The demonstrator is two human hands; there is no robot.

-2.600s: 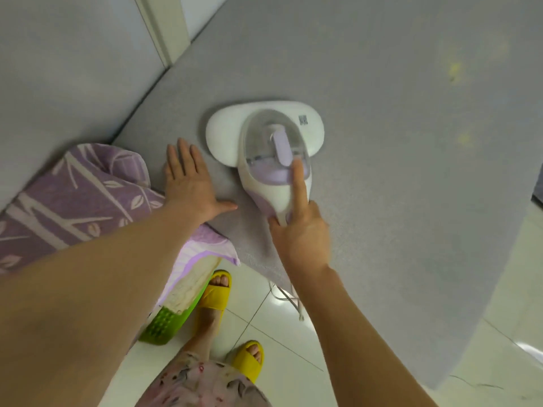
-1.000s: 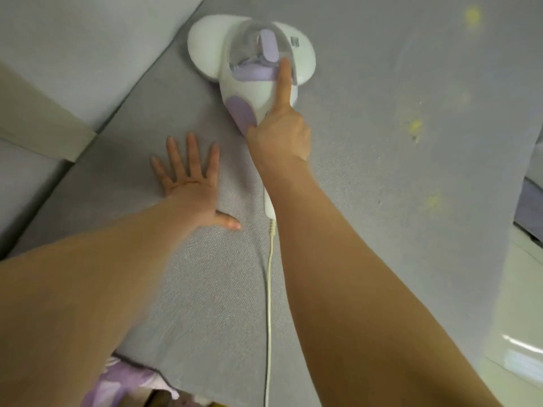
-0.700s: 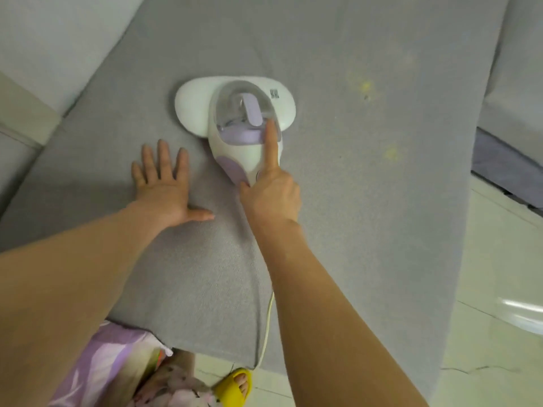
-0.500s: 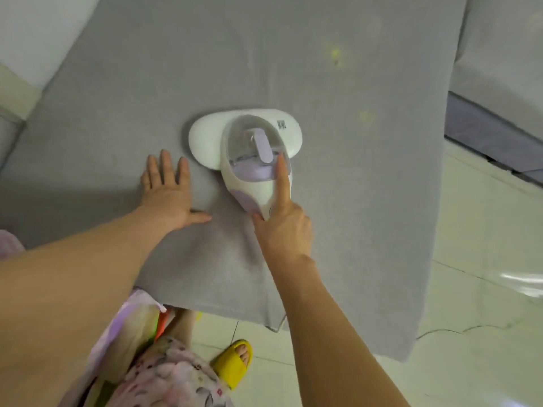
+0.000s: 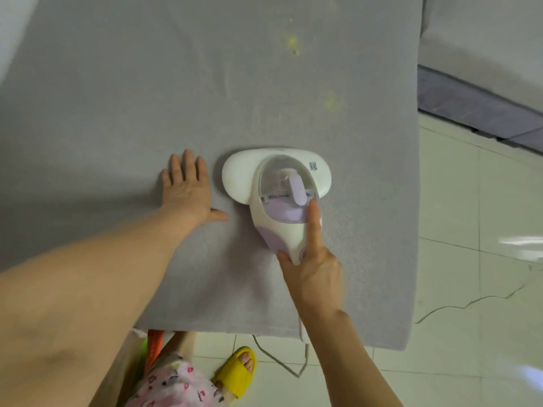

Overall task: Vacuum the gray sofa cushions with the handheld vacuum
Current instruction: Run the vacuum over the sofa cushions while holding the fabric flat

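The handheld vacuum (image 5: 276,177) sits flat on the gray sofa cushion (image 5: 117,98).
Nearest, the right hand (image 5: 314,274) wraps its rear handle, forefinger laid along the light-looking rigid shell; the left hand (image 5: 185,195) lies spread flat just beside it, pinning the soft fabric; yellow specks (image 5: 292,44) lie beyond.
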